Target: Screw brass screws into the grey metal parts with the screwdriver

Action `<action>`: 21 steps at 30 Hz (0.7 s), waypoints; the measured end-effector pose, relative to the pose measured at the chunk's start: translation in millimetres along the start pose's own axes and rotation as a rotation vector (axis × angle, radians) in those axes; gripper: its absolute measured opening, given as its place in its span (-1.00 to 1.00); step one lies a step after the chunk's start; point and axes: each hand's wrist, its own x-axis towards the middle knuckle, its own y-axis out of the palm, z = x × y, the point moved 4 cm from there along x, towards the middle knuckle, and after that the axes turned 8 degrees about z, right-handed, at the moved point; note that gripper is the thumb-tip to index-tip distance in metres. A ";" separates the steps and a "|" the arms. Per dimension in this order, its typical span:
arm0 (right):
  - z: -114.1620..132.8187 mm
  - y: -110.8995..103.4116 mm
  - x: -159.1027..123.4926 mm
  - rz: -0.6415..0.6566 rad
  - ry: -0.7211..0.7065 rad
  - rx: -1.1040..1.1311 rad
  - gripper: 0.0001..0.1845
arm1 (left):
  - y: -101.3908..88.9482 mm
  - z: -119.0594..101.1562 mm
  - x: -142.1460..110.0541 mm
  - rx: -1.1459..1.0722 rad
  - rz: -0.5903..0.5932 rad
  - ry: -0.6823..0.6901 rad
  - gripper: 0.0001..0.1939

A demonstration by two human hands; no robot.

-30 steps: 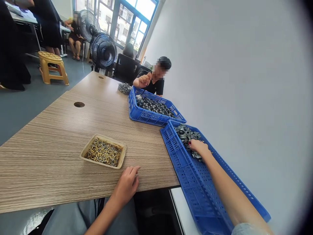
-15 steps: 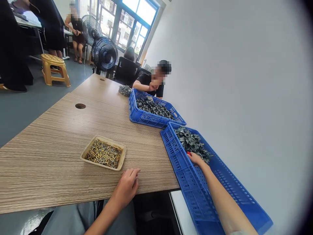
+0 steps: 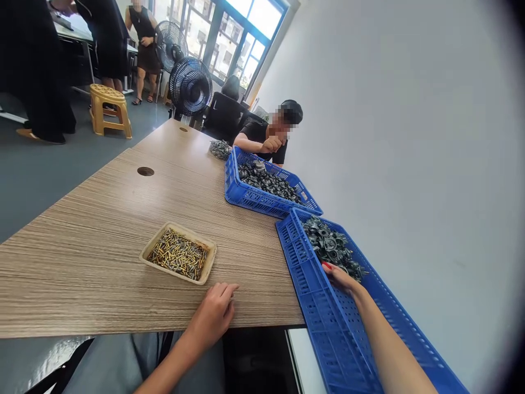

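Observation:
My right hand point(image 3: 343, 280) reaches into the near blue crate point(image 3: 328, 339), palm down. Its bent fingers touch the near edge of a heap of grey metal parts point(image 3: 332, 246); what they hold, if anything, is hidden. My left hand point(image 3: 215, 312) lies on the near edge of the wooden table point(image 3: 102, 235), fingers flat and together, holding nothing. Just beyond my left hand stands a shallow beige tray point(image 3: 144, 253) filled with small brass pieces point(image 3: 179, 254).
A second blue crate point(image 3: 246, 196) of dark metal parts stands farther along the table, with a seated person point(image 3: 268, 137) behind it and a small grey pile point(image 3: 220, 148) beside it. Two fans point(image 3: 191, 86), a yellow stool point(image 3: 110, 108) and standing people are at the back left.
My right hand has drawn back toward me from the middle of the grey heap to its near edge. The left hand has stayed put. The camera has shifted slightly.

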 end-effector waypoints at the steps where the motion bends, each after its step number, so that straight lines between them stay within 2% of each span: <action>1: -0.2 0.3 1.0 -0.003 -0.007 0.029 -0.53 | -0.6 -0.5 0.0 0.000 0.001 -0.002 -0.54; 6: 8.6 2.8 -4.3 -0.011 -0.075 0.144 -0.49 | -2.4 -2.2 -0.9 0.002 -0.010 -0.007 -0.57; 11: 31.7 2.2 -21.7 -0.032 -0.165 0.241 -0.50 | -1.9 -2.5 -1.4 0.032 -0.007 -0.002 -0.59; 17: 67.6 8.0 -47.9 -0.049 -0.306 0.362 -0.52 | -2.6 -4.0 -4.7 0.081 -0.013 0.022 -0.66; 21: 103.8 30.2 -73.3 -0.033 -0.421 0.386 -0.54 | -2.8 1.4 -1.1 0.091 -0.044 0.040 -0.67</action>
